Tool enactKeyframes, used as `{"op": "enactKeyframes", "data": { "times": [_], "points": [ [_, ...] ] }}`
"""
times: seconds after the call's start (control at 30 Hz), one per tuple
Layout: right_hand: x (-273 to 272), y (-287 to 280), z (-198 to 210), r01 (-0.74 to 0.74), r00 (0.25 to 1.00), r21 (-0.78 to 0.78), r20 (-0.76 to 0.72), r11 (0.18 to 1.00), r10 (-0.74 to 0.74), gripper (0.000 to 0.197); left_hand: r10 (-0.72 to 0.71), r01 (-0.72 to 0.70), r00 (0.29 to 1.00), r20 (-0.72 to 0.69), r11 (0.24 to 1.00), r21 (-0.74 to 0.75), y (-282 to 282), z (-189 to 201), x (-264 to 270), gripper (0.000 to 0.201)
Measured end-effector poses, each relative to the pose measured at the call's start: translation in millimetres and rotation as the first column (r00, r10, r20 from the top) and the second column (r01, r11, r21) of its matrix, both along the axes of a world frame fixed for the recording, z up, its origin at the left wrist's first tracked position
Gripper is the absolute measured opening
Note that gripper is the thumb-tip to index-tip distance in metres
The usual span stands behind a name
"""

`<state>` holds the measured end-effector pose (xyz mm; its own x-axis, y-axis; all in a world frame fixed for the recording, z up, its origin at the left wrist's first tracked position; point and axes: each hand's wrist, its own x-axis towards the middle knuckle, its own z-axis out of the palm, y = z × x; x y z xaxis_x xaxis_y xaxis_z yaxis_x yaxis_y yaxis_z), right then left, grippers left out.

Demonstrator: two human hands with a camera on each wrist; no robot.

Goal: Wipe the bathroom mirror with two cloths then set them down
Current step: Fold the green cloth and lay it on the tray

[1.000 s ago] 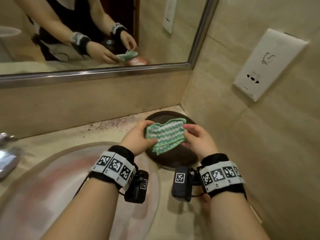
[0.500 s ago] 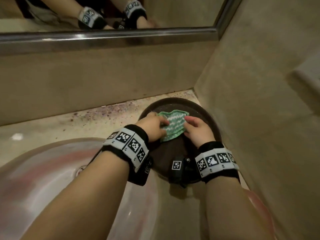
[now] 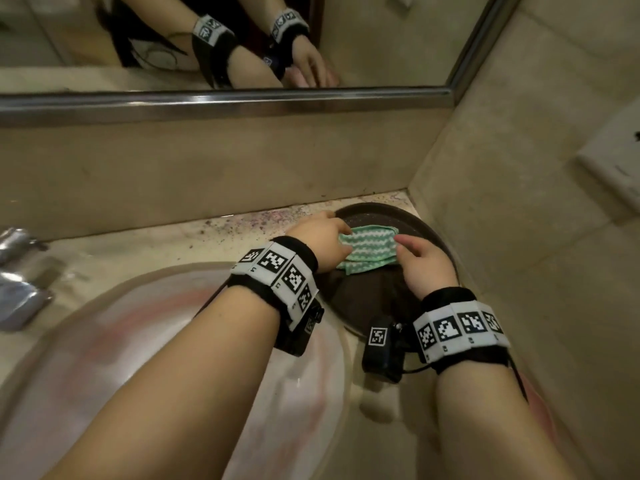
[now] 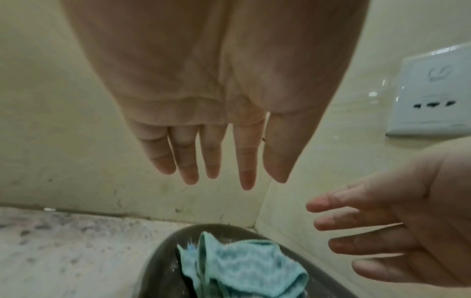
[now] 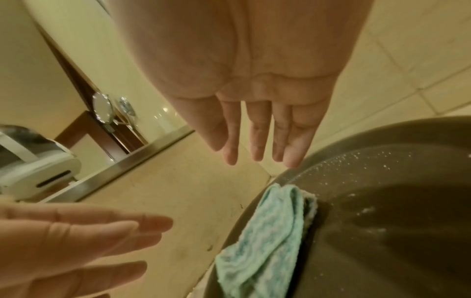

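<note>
Over the dark tray (image 3: 433,233) by the corner, both my left hand (image 3: 320,239) and right hand (image 3: 420,263) hover, fingers straight, holding nothing. Green cloth (image 3: 369,249) lies bunched at the rim (second cloth not distinguishable); it may slide off.

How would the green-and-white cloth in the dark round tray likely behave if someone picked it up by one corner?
The cloth lies crumpled in soft folds on the dark tray, so it would probably hang limp rather than hold its shape. It looks thin and likely light. Droplets speckle the tray in the right wrist view, so the cloth may be damp and cling slightly.
</note>
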<state>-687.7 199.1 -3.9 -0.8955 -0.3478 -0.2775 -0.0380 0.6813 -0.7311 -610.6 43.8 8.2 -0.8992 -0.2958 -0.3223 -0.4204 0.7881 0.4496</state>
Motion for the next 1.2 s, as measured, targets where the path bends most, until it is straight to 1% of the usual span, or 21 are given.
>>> {"op": "enactKeyframes", "data": {
  "times": [0.13, 0.27, 0.37, 0.5, 0.57, 0.67, 0.73, 0.87, 0.97, 1.03, 1.1, 1.2],
  "points": [
    [34.4, 1.0, 25.2, 0.007, 0.996, -0.079, -0.088, 0.997, -0.014, 0.025, 0.056, -0.057, 0.991, -0.118, 0.998, -0.004, 0.3, 26.8, 39.8, 0.039],
    [71.8, 3.2, 48.1, -0.015, 0.983, -0.123, -0.183, 0.992, -0.008, 0.027, 0.125, -0.125, 0.974, -0.188, 0.992, 0.010, -0.5, 44.9, 87.6, 0.036],
    [103.8, 2.9, 58.7, -0.031, 0.975, -0.145, -0.221, 0.989, -0.002, 0.028, 0.166, -0.165, 0.958, -0.232, 0.986, 0.020, 2.0, 52.4, 127.9, 0.035],
    [148.1, -7.6, 63.0, -0.107, 0.970, -0.150, -0.234, 0.983, 0.070, 0.028, 0.239, -0.236, 0.941, -0.239, 0.971, 0.040, 3.3, 57.1, 188.0, 0.034],
    [170.6, -15.7, 63.2, -0.185, 0.963, -0.147, -0.225, 0.972, 0.149, 0.028, 0.314, -0.314, 0.920, -0.234, 0.949, 0.038, 3.1, 58.7, 219.5, 0.034],
    [201.7, -26.7, 63.1, -0.323, 0.931, -0.148, -0.229, 0.935, 0.285, 0.028, 0.451, -0.456, 0.865, -0.219, 0.889, 0.030, 6.7, 59.9, 265.3, 0.033],
    [217.6, -32.3, 62.0, -0.394, 0.907, -0.170, -0.230, 0.903, 0.352, 0.028, 0.533, -0.543, 0.813, -0.235, 0.839, 0.026, 12.6, 59.4, 292.3, 0.033],
    [246.6, -34.0, 57.5, -0.499, 0.859, -0.176, -0.227, 0.849, 0.458, 0.027, 0.703, -0.707, 0.673, -0.229, 0.703, 0.078, 31.0, 51.1, 346.8, 0.034],
    [276.2, -35.3, 50.2, -0.574, 0.817, -0.180, -0.197, 0.799, 0.543, 0.026, 0.789, -0.793, 0.579, -0.206, 0.603, 0.082, 47.3, 40.0, 396.3, 0.034],
    [303.2, -40.5, 43.4, -0.641, 0.768, -0.202, -0.162, 0.740, 0.620, 0.026, 0.836, -0.841, 0.515, -0.189, 0.536, 0.079, 57.1, 33.3, 433.8, 0.034],
    [332.2, -47.5, 37.8, -0.720, 0.693, -0.193, -0.141, 0.667, 0.707, 0.027, 0.875, -0.881, 0.453, -0.170, 0.469, 0.068, 63.1, 26.1, 471.0, 0.033],
    [368.0, -61.0, 34.4, -0.792, 0.608, -0.163, -0.121, 0.588, 0.785, 0.027, 0.910, -0.914, 0.380, -0.166, 0.397, 0.085, 61.9, 14.7, 517.3, 0.034]
  ]
}}
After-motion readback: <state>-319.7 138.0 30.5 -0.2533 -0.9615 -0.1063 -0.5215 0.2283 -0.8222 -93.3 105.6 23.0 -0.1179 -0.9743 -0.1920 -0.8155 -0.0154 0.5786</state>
